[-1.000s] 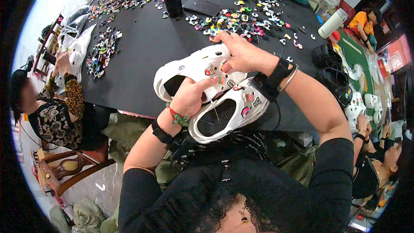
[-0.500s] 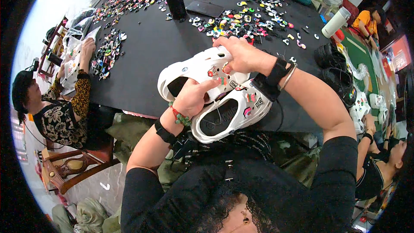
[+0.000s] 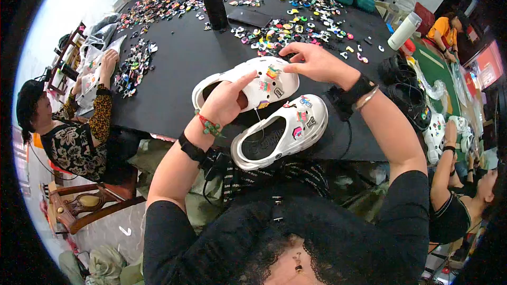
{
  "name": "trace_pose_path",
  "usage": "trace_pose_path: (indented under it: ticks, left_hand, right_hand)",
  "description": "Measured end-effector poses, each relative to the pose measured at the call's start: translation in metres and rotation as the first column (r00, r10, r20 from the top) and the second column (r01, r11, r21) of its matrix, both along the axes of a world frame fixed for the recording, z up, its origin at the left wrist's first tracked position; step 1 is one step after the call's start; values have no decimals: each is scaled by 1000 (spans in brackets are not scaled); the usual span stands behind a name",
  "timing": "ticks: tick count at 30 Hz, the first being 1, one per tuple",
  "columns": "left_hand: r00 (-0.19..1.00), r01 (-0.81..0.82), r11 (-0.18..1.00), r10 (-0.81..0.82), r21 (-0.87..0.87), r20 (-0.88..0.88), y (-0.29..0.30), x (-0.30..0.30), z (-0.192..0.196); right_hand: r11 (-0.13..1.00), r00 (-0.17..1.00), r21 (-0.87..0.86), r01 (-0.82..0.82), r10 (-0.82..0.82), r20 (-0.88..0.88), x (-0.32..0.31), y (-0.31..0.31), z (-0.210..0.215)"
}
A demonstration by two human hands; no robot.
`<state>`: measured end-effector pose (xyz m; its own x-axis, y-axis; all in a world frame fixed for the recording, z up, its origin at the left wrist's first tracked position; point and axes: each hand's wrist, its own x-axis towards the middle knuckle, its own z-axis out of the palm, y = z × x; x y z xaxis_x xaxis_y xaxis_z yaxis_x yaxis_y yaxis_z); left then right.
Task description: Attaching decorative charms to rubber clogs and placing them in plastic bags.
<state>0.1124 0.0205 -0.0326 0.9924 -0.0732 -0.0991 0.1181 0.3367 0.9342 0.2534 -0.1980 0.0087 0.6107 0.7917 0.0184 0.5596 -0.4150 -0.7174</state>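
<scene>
**White clog (image 3: 266, 80) in hand at a charm-strewn bench (image 3: 174, 74)**

We hold the farther white clog near the front edge of the black bench, our left hand (image 3: 223, 104) clamped on it, thumb along the upper and the other fingers hidden at the opening. Our right hand (image 3: 321, 66) is just beyond the toe, thumb and forefinger apart; whether it touches the clog we cannot tell. A second white clog (image 3: 296, 140) with charms sits just beside, nearer us.

Across the bench we see loose charms in heaps: one at left (image 3: 135, 66), a wide spread at right (image 3: 296, 29). Between them stand a black bottle (image 3: 212, 2) and a flat dark object (image 3: 249, 18). At the right edge are a pale bottle (image 3: 404, 30) and black shoes (image 3: 409, 100).

Around us, a person in a patterned top (image 3: 74, 150) sits at left by a carved wooden chair (image 3: 87, 206); at right, a person in orange (image 3: 444, 32) is near a green surface (image 3: 430, 63).
</scene>
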Motion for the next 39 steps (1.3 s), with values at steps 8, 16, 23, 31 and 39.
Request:
trace_pose_path:
  ticks: [8,16,23,31,39]
  left_hand:
    - [968,-12,963,-56,-268,-246,9,26,-4]
    - [958,-96,936,-5,-338,-287,10,28,-2]
    - [963,-120,917,15,-380,-269,13,25,-12]
    - [959,10,933,-111,-360,-260,16,22,-7]
    - [964,41,954,-116,-298,-240,18,3,9]
  right_hand:
    - [991,967,48,-124,110,229,-63,-34,21]
    - [879,754,-124,-461,461,468,-121,-27,19]
    - [904,670,-167,-394,407,621,-117,-11,6]
    - [938,735,-56,-341,303,606,-114,15,-9]
    - [919,610,-71,-389,315,728,-102,31,-6]
